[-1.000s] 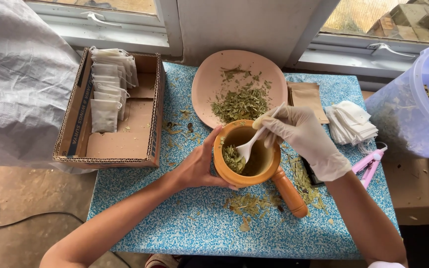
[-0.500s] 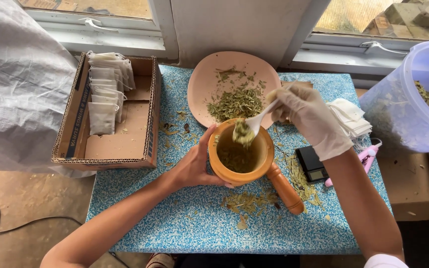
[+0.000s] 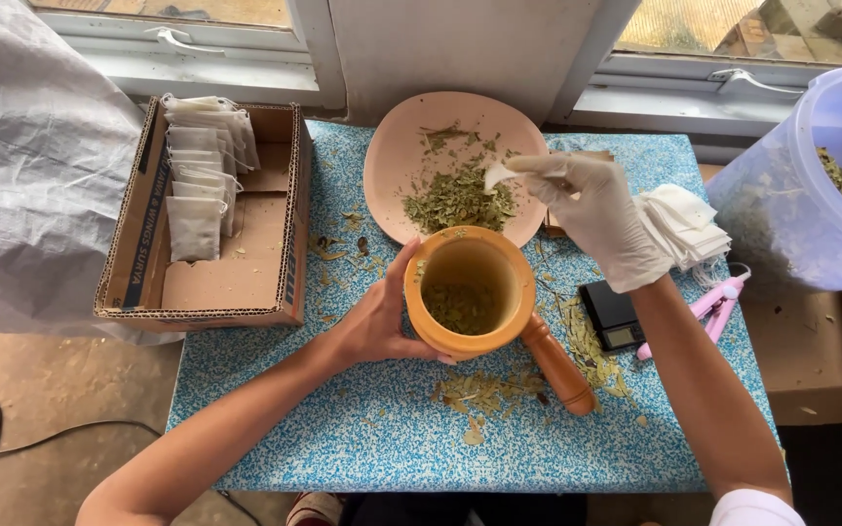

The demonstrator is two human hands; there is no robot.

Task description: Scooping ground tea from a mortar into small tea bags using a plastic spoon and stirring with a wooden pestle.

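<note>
mortar [image 3: 468, 292] in left hand [image 3: 377, 321], spoon [image 3: 499, 175] in right hand [image 3: 601, 219]

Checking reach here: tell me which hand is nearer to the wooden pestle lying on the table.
Left. The left hand grips the mortar, whose base the wooden pestle lies beside. The gloved right hand is up over the pink plate, farther off.

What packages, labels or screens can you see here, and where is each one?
Cardboard box: left on the table, brown, open, printed side wall.
Filled paper sachets: whitish, stacked inside the box.
Small digital scale: black, flat, small pale screen, under the right forearm.
Empty sachets: white pile, right.
</note>
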